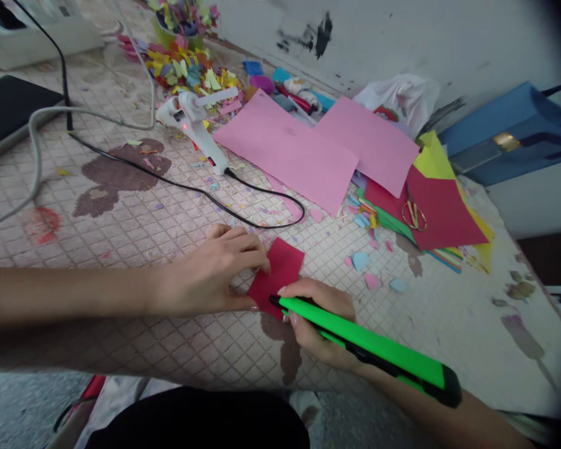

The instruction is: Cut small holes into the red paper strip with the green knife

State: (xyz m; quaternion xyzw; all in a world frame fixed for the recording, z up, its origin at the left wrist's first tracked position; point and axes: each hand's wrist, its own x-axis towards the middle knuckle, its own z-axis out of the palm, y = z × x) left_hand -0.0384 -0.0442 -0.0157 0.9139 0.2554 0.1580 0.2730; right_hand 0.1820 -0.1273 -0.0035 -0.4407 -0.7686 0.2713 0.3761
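Note:
A small red paper piece lies on the quilted tablecloth near the table's front edge. My left hand rests at its left side, fingers bent, with the fingertips and thumb pressing on the paper's left edge. From the right, my right hand grips a long green and black pen-like tool. The tool's dark tip is over the lower middle of the red paper; whether it touches cannot be told.
Behind the hands lie a white glue gun with its black cable, pink sheets, red sheets, small gold scissors and paper scraps. A dark flat device sits at left, a blue bag at right.

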